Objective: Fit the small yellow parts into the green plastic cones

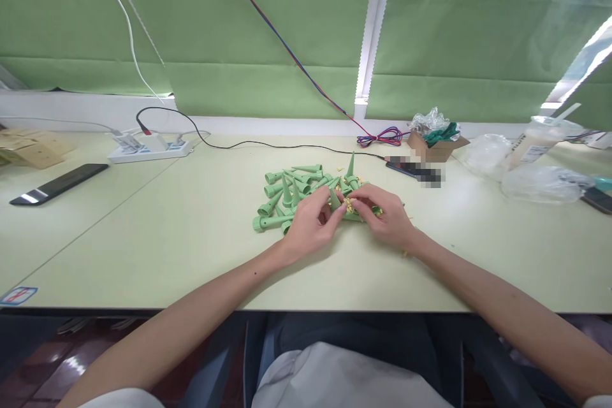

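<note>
At the near right edge of the pile of green plastic cones [287,194], the left hand [310,224] pinches one green cone [334,197] upright. The right hand [388,215], just beside it, pinches small yellow bits [350,205].

bare forearms [205,306], white short sleeves [122,398], white top [335,379], dark trousers [363,331].

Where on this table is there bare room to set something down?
Bare: the stretch between dark phone, power strip and green cones, and along the near edge of the table. Crowded: far right, with plastic bags, cup and cardboard box.
</note>
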The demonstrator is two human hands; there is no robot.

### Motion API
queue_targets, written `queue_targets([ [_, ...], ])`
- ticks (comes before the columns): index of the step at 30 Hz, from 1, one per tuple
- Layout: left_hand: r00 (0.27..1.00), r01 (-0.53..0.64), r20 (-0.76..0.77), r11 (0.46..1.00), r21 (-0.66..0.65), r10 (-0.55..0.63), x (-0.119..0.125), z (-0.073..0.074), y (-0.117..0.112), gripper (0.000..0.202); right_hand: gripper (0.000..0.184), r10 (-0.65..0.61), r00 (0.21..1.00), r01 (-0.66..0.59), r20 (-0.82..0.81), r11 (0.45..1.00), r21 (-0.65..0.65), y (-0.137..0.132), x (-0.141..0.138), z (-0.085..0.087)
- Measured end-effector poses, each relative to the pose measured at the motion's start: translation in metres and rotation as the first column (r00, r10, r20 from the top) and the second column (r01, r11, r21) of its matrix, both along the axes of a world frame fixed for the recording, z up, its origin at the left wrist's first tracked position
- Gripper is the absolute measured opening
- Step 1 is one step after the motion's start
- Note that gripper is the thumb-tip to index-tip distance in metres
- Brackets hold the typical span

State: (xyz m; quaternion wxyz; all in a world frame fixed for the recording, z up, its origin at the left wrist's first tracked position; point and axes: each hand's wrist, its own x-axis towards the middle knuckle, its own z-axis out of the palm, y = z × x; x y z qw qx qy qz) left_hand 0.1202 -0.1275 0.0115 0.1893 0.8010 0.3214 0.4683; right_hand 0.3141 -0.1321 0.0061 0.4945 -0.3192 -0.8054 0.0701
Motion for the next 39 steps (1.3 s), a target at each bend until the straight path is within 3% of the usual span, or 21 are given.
queue_targets([
  [11, 0.998, 0.059, -0.032, 0.991, 0.124, -0.056, -0.0013, -0.003, 0.0015, 0.006, 0.016, 0.004, 0.999, -0.003, 0.033, 1.0, -0.025, 0.0004, 0.0004, 0.0005],
  [20, 0.991, 0.125, -0.076, 0.979, 0.163, -0.114, -0.0024, -0.0075, 0.0037, 0.004, 0.043, -0.084, 0.991, 0.088, 0.104, 0.996, -0.027, 0.0042, 0.0026, -0.0037],
  [24, 0.986, 0.15, -0.097, 0.976, 0.16, -0.136, -0.0031, -0.0079, 0.0036, 0.003, 0.049, -0.068, 0.991, 0.075, 0.112, 0.995, -0.061, 0.0066, 0.0036, -0.0068],
  [39, 0.999, 0.034, 0.003, 0.998, 0.048, -0.034, -0.0009, -0.0018, 0.0002, 0.011, 0.053, 0.007, 0.98, 0.022, 0.199, 0.99, -0.14, 0.0057, 0.0055, -0.0013],
])
